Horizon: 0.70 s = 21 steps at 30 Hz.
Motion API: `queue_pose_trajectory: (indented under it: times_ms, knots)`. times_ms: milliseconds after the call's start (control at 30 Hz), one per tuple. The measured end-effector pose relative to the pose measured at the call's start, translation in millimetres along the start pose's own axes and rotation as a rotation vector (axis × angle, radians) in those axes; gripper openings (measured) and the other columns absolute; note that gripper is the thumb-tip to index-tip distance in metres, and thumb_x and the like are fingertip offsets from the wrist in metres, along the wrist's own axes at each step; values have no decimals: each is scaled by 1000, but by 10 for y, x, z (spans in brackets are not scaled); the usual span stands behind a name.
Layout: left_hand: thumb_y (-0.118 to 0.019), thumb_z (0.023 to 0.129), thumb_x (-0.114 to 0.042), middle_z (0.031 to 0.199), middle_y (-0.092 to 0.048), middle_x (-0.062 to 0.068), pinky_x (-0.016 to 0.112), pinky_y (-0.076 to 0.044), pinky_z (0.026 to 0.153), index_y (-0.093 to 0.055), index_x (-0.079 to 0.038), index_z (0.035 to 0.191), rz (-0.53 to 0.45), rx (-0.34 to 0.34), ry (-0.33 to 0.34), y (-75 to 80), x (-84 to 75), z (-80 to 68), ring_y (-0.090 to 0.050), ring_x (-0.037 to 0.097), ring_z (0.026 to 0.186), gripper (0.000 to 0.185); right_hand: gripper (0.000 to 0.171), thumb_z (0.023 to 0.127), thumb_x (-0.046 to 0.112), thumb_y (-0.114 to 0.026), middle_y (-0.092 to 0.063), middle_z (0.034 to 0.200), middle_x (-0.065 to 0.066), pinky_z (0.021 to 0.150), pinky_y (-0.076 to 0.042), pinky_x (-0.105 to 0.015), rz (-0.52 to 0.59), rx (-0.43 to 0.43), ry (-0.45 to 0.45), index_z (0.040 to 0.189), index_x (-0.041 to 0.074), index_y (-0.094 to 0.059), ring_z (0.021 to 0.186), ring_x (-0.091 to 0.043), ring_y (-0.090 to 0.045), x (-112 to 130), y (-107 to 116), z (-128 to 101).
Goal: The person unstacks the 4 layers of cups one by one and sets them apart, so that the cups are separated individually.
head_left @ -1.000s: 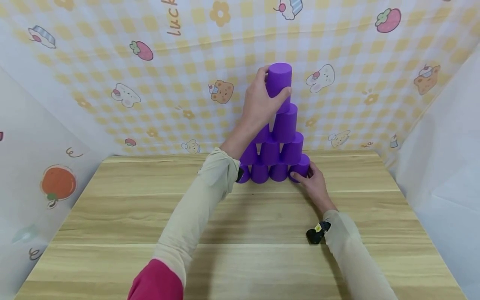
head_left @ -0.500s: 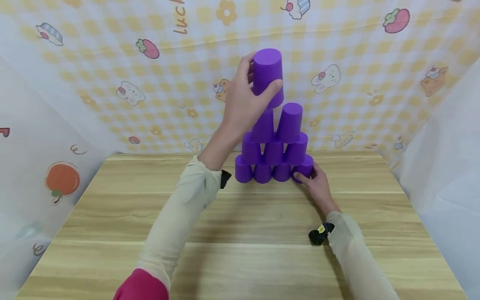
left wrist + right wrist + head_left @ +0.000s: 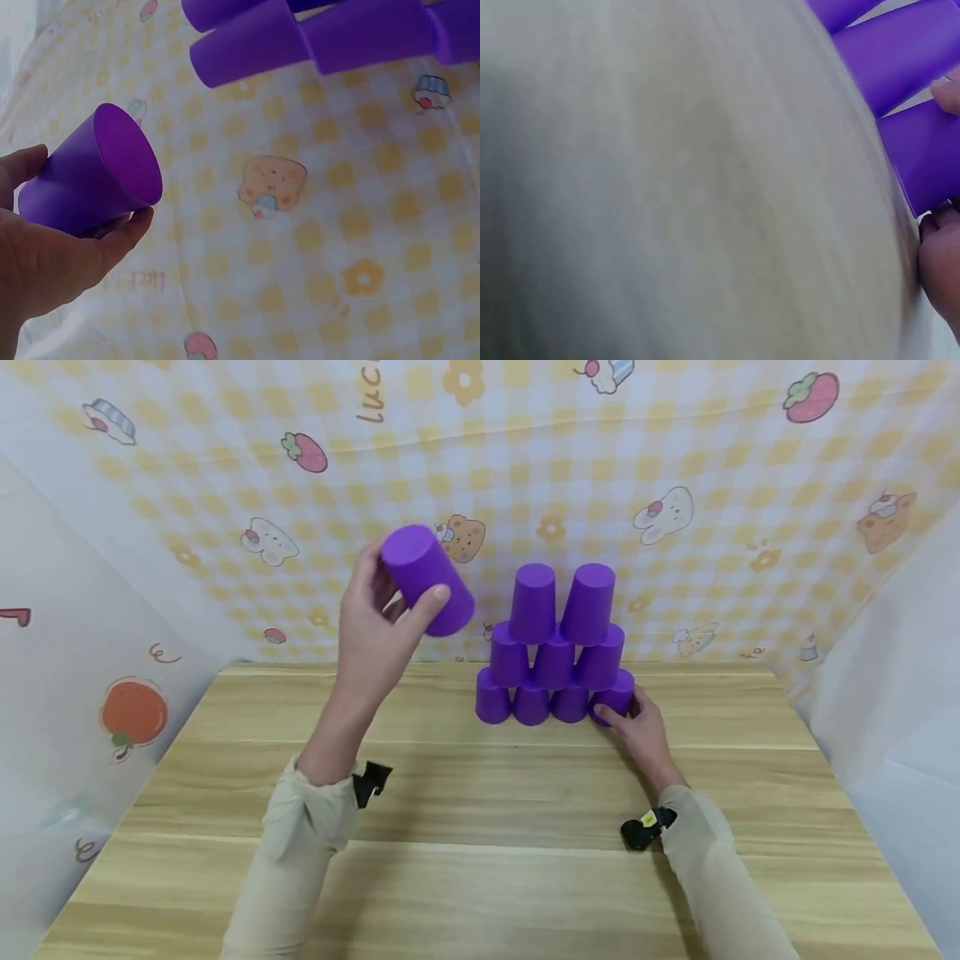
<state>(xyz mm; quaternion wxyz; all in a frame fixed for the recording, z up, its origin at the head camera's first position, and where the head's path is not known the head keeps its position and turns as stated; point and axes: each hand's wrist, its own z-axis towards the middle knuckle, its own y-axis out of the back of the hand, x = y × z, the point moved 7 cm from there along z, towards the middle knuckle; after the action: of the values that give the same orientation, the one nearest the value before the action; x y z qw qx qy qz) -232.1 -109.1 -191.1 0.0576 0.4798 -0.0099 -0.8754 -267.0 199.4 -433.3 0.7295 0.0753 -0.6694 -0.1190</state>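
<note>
Out left of a 4-3-2 stack of upside-down purple cups [image 3: 555,662], the left hand [image 3: 372,639] has got a tilted purple cup [image 3: 423,575] gripped in midair. Right hand [image 3: 647,731]'s holding the right-end bottom cup [image 3: 617,692], which sits on the table [image 3: 517,802].

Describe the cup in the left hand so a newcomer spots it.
Toward the back of the wooden table stands a stack of purple cups. To its left, the left hand grips one more purple cup. That one alone is off the stack, tilted in mid-air.
</note>
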Motion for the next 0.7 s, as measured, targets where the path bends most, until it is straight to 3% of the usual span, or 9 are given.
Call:
queue_pose_trajectory:
  times_ms: [200, 333, 500, 700]
  knots:
    - [-69, 80, -2, 121, -54, 14, 35, -44, 96, -46, -3, 131, 20, -44, 33, 343, 260, -263, -53, 26, 112, 56, 55, 86, 8, -65, -50, 125, -25, 100, -38, -44, -14, -8, 19, 132, -7, -41, 115, -33, -47, 9, -20, -10]
    - [-69, 81, 0, 121, -54, 11, 35, -44, 97, -46, -3, 130, 49, -63, 75, 487, 457, -394, -52, 25, 112, 55, 55, 86, 8, -65, -50, 125, -24, 99, -39, -41, -17, -8, 21, 132, -7, -41, 115, -33, -47, 6, -1, -17]
    - [-70, 80, -1, 122, -53, 11, 34, -41, 99, -45, -1, 130, 109, -71, 128, 615, 708, -486, -52, 24, 114, 56, 54, 86, 8, -66, -51, 126, -23, 98, -39, -35, -23, -13, 10, 132, -6, -42, 116, -31, -47, 2, 7, -14]
    - [-73, 78, -1, 123, -52, 14, 33, -38, 102, -44, 2, 128, 187, -75, 177, 740, 1024, -536, -51, 24, 116, 58, 54, 86, 8, -65, -50, 126, -24, 100, -38, -38, -18, -6, 16, 132, -7, -41, 116, -33, -46, 19, -10, -12]
